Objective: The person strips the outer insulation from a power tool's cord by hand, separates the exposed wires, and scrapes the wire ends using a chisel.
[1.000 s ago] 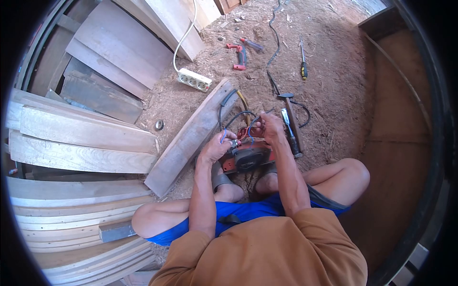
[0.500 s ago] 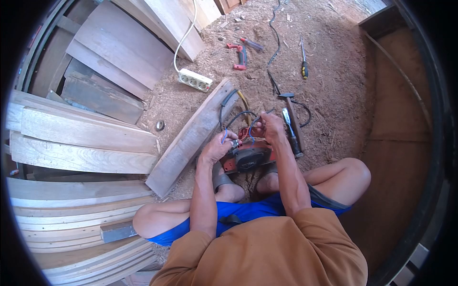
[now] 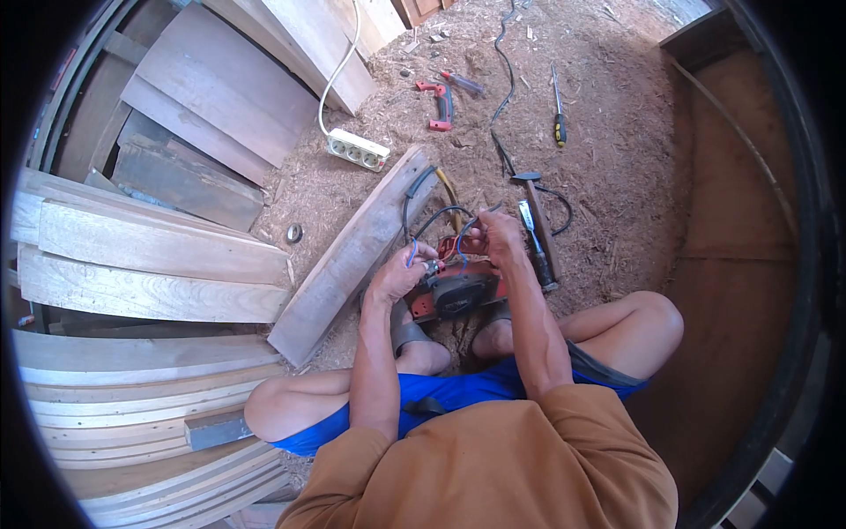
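Observation:
A red and black power tool body [image 3: 456, 298], which looks like an electric planer, sits between my feet with its wiring exposed. My left hand [image 3: 398, 277] is closed at its left end, pinching a blue wire [image 3: 412, 253] beside a small metallic part [image 3: 433, 267]. Across from it, my right hand [image 3: 500, 238] pinches a black cable [image 3: 468, 226], with thin red and blue wires hanging between the hands. Fingertip details are small and partly hidden. Just right of my right hand lie a chisel [image 3: 534, 231] and a hammer [image 3: 539, 207].
A long wooden board [image 3: 352, 256] slants along the left of the tool. Farther out lie a white power strip [image 3: 358, 150], a red-black handle piece [image 3: 438, 106], screwdrivers [image 3: 560, 128] and a tape roll [image 3: 294, 233]. Stacked planks [image 3: 150, 264] line the left; a wooden panel [image 3: 736, 194] stands right.
Both hands stay almost in place with the same holds. The thin wires between them have shifted slightly, and the whole view has moved a little.

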Action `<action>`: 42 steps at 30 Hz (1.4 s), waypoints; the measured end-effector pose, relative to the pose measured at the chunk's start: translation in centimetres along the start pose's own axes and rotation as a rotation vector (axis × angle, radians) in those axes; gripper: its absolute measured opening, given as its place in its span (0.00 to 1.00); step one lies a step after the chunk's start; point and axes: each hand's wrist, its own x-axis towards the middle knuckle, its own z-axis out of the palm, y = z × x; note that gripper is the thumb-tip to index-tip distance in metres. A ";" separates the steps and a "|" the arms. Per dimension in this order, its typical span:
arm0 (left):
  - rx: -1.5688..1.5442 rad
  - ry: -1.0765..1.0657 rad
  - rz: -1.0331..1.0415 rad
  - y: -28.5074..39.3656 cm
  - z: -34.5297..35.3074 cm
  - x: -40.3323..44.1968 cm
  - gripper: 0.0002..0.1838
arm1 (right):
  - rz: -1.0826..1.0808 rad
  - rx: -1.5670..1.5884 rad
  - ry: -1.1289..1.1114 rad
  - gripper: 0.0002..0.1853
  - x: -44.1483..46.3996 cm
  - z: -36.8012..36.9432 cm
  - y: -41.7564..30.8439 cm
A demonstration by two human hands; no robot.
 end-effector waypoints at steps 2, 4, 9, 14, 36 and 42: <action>-0.030 0.031 -0.011 0.1 0.3 -0.2 0.15 | -0.007 0.000 0.001 0.08 -0.2 0.1 -0.1; -0.007 0.049 -0.011 -0.3 0.2 0.0 0.15 | -0.010 -0.006 0.001 0.07 -0.2 0.0 -0.1; 0.076 0.059 -0.006 -1.7 -0.2 1.0 0.14 | -0.025 -0.033 0.009 0.07 -0.4 -0.2 -0.3; 0.083 0.070 -0.021 -1.4 -0.3 1.0 0.15 | -0.038 -0.026 0.033 0.08 -0.5 -0.3 -0.4; 0.132 0.052 0.028 -1.5 -0.5 0.8 0.13 | -0.193 -0.281 -0.019 0.08 -1.9 -1.0 -1.1; 0.149 0.069 -0.023 -0.3 -0.1 0.2 0.11 | -0.238 -0.363 -0.155 0.10 -4.6 1.9 -2.9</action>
